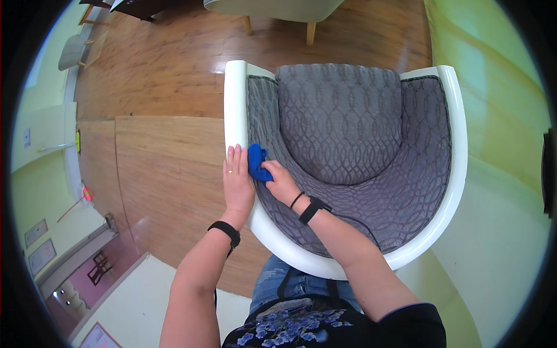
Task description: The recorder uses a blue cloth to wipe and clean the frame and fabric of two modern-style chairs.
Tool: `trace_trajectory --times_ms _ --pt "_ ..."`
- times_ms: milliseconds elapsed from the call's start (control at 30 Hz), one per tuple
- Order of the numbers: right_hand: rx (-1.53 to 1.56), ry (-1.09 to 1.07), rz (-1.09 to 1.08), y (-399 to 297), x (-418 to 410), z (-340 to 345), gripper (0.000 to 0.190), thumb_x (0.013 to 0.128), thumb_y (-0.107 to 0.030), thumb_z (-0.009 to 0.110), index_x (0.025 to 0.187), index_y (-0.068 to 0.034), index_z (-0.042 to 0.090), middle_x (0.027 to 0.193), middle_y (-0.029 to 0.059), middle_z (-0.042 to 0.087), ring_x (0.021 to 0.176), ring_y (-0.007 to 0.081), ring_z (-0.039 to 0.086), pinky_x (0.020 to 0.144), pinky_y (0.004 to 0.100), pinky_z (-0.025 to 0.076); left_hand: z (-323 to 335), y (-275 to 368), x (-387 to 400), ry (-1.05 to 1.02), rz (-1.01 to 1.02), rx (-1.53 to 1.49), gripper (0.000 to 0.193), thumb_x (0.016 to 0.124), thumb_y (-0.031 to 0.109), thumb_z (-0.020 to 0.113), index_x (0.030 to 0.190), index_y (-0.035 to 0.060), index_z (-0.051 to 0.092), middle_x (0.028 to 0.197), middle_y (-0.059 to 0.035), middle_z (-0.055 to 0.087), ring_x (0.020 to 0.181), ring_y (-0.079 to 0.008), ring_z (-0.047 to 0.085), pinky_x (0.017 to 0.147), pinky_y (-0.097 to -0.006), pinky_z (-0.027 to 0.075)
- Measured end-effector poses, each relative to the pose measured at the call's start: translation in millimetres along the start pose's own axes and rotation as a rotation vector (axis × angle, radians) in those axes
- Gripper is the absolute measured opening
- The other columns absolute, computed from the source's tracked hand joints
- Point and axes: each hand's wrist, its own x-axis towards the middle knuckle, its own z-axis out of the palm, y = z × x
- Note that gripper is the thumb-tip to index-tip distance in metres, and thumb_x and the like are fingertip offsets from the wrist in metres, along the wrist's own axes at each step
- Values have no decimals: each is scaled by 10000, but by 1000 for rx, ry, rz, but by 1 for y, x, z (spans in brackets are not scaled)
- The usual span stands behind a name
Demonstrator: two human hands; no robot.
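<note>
A tub armchair with a rounded white frame (458, 130) and grey patterned upholstery (348, 117) stands right in front of me. My left hand (238, 180) lies flat on the left arm of the white frame, fingers extended and pointing away from me, with a ring on one finger. In my right hand (280, 180) is a bunched blue cloth (256, 163). The cloth presses against the inner side of the left arm, where the fabric meets the white frame. The fingertips of my right hand are partly hidden in the cloth.
Another pale chair with wooden legs (274, 8) stands beyond on the wood floor (174, 78). Yellow-green curtain or wall (491, 87) runs close along the right. A grey chair (73, 53) and a green-headed floor tool (78, 141) are by the left wall.
</note>
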Motion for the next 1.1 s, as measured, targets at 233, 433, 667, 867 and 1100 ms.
trace_trajectory --times_ms 233,433,667,867,1100 --pt "-110 -135 -24 -1 -41 -9 369 656 88 489 1005 -18 542 1031 158 540 979 354 511 839 382 425 -1 2 0 11 2 -34 491 816 10 435 1303 39 383 1397 -130 340 1329 -290 255 1033 -450 260" --pt "-176 -333 -47 -8 -73 -26 314 699 67 507 993 -27 563 1016 128 548 989 327 499 855 381 404 1 -1 0 20 34 16 500 797 -11 442 1293 33 397 1394 -124 344 1328 -285 258 1033 -455 258" --pt "-262 -544 60 -5 -113 -55 355 710 60 480 1026 -73 572 1043 98 549 993 323 503 853 392 420 2 2 0 -45 24 159 518 784 -3 450 1298 30 389 1421 -119 299 1346 -275 213 1055 -505 201" --pt "-264 -406 186 -10 -117 -44 363 758 -88 579 1114 -73 508 1066 154 515 987 334 517 823 396 444 2 3 1 -82 97 265 538 773 13 462 1304 25 381 1431 -111 283 1348 -260 216 1074 -515 149" --pt "-171 -4 185 -24 -75 0 570 753 -40 569 1285 -113 380 1030 176 489 955 356 529 794 401 462 3 2 1 -80 141 257 477 792 51 458 1267 14 432 1412 -104 324 1346 -244 228 1068 -535 145"
